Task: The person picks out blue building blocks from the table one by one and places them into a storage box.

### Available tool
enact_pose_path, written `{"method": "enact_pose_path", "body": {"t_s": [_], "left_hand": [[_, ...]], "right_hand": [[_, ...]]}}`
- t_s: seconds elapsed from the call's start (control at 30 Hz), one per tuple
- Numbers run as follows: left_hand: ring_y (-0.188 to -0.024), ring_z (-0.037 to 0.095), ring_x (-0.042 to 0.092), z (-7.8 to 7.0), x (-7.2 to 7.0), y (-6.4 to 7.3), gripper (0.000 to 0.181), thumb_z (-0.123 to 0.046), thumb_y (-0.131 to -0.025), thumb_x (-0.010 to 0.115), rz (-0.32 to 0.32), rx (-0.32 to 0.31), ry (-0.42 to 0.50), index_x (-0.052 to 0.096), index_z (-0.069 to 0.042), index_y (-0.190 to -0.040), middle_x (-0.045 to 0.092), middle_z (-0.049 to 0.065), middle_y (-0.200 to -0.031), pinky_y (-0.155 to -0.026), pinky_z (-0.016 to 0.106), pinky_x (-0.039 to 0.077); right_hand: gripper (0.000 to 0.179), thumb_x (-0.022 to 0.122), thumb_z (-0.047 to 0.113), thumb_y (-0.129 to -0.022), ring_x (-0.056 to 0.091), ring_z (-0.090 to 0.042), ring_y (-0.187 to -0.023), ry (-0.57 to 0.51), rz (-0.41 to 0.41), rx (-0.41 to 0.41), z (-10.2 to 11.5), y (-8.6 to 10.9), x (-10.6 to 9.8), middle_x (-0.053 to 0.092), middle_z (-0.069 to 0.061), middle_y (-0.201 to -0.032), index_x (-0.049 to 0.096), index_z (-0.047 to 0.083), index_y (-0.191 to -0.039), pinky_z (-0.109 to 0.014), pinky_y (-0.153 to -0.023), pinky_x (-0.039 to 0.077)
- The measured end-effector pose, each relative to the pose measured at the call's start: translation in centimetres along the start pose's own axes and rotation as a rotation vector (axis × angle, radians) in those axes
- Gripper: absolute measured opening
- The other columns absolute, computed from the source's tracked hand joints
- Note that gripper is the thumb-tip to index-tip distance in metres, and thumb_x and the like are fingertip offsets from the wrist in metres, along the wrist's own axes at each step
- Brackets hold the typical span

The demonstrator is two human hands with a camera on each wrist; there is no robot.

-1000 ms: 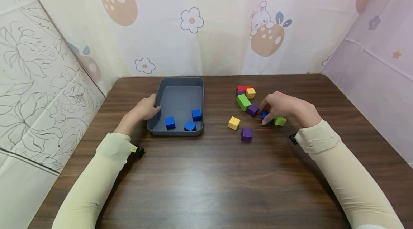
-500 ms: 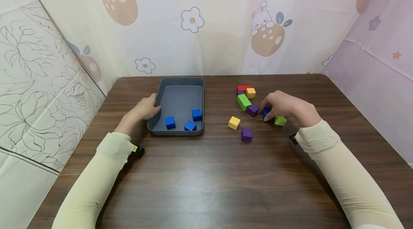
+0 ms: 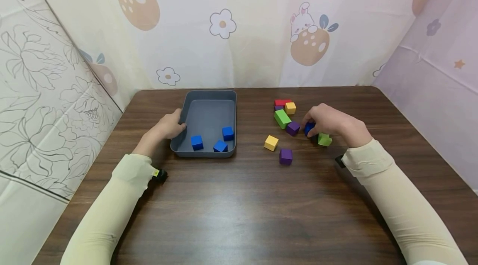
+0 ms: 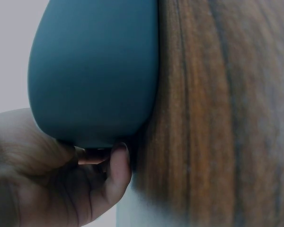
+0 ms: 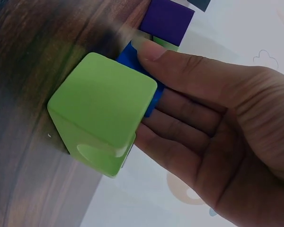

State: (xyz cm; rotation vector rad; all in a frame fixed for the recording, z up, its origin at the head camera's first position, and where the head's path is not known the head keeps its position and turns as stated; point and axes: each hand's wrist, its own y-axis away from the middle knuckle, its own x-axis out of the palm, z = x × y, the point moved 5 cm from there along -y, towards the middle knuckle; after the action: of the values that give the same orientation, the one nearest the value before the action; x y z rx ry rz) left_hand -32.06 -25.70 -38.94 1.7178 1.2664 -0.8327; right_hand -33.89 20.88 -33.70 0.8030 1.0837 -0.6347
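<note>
My left hand point(image 3: 169, 126) grips the left wall of the grey tray point(image 3: 209, 111), its thumb over the rim. The left wrist view has the tray's outer wall point(image 4: 94, 71) filling the middle, with curled fingers at its end. Inside the tray lie blue cubes point(image 3: 196, 142), three in all. Over on the right, my right hand point(image 3: 330, 122) pinches another blue block point(image 3: 309, 128) between thumb and fingers, low at the table. A light green block point(image 5: 102, 99) sits right beside it, partly covering the blue block point(image 5: 132, 61) in the right wrist view.
Left of the right hand are a purple cube point(image 3: 293, 128), a green block point(image 3: 282, 119), a yellow cube point(image 3: 290, 108) and a red block point(image 3: 282, 102). Nearer me lie a yellow block point(image 3: 271, 143) and a purple cube point(image 3: 286, 156). A patterned curtain point(image 3: 257, 49) hangs behind the table.
The blue block in my right hand has turned and shifted slightly away from me, the fingers closing further round it. My left hand and the tray have stayed in place.
</note>
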Motion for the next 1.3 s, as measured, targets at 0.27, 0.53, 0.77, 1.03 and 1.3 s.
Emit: {"method": "enact_pose_path", "body": {"t_s": [0.27,0.53,0.77,1.03,1.3], "left_hand": [[-0.144,0.051,0.044,0.0,0.0,0.0,0.065,-0.015,-0.111,0.048,0.0,0.004,-0.005,0.018,0.013,-0.161,0.036,0.041,-0.157,-0.116,0.061,0.042],[-0.143,0.05,0.045,0.0,-0.1,0.0,0.065,-0.015,-0.111,0.049,-0.004,0.001,-0.007,0.018,0.013,-0.161,0.037,0.041,-0.157,-0.116,0.061,0.042],[-0.144,0.051,0.044,0.0,0.0,-0.1,0.065,-0.015,-0.111,0.048,0.003,-0.002,-0.008,0.017,0.013,-0.161,0.036,0.041,-0.158,-0.116,0.061,0.043],[-0.143,0.051,0.046,0.0,0.0,0.1,0.066,-0.015,-0.112,0.048,0.006,-0.004,0.002,0.016,0.013,-0.161,0.036,0.041,-0.158,-0.114,0.061,0.044],[-0.139,0.05,0.05,0.0,0.0,0.0,0.065,-0.015,-0.112,0.048,0.0,0.002,0.007,0.017,0.013,-0.161,0.037,0.041,-0.157,-0.112,0.06,0.047]], "right_hand": [[0.024,0.088,0.008,-0.087,0.07,-0.025,-0.095,0.011,-0.042,-0.012,0.0,0.2,-0.5,0.077,-0.009,-0.107,0.082,0.006,-0.11,-0.045,-0.083,0.062],[0.024,0.087,0.007,-0.088,0.069,-0.026,-0.094,0.008,-0.07,-0.03,0.4,0.6,-1.4,0.077,-0.011,-0.107,0.08,0.003,-0.112,-0.048,-0.082,0.062],[0.028,0.086,0.007,-0.089,0.067,-0.024,-0.093,-0.001,-0.111,-0.021,1.3,1.1,-2.1,0.076,-0.011,-0.109,0.079,0.002,-0.116,-0.047,-0.083,0.062],[0.025,0.084,0.005,-0.09,0.065,-0.023,-0.088,-0.003,-0.154,-0.045,3.1,1.6,-2.8,0.077,-0.009,-0.107,0.08,0.004,-0.114,-0.047,-0.081,0.062],[0.03,0.086,0.004,-0.088,0.065,-0.02,-0.08,0.038,-0.229,-0.123,5.7,1.4,-3.5,0.077,-0.008,-0.101,0.079,0.003,-0.117,-0.043,-0.076,0.062]]}}
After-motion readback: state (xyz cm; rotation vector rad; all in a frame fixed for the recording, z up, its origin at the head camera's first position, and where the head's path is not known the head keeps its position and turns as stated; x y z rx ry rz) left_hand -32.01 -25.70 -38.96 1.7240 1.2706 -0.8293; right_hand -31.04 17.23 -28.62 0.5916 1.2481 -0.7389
